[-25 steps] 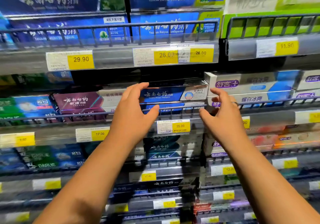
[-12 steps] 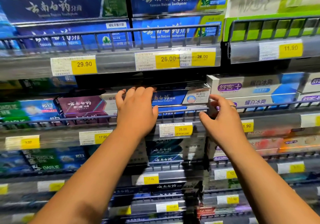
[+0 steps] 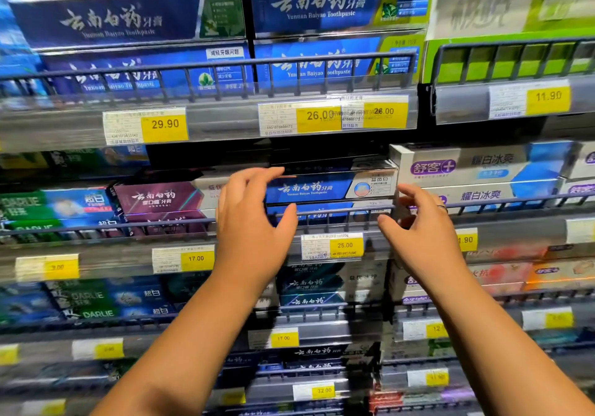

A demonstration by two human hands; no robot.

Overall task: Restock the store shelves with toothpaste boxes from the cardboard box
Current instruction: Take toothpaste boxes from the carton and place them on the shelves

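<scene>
Step in hand, judged: seating blue toothpaste box [image 3: 309, 188] on middle shelf [image 3: 106, 253], top of stack behind wire rail [image 3: 325, 213].
Left hand [image 3: 254, 222] flanking box's left end, at 9 o'clock; fingers [image 3: 257, 174] spread, gripping nothing.
Right hand [image 3: 425, 225] hovering at right end, 3 o'clock; fingers loosely curled, empty; contact unclear.
Box lying flat, long axis running 9 to 3 o'clock, printed face pointing outward at viewer.
Next move, judged: squaring ends flush with white boxes [image 3: 483, 164], then fetching more stock; cardboard box out of view.
</scene>
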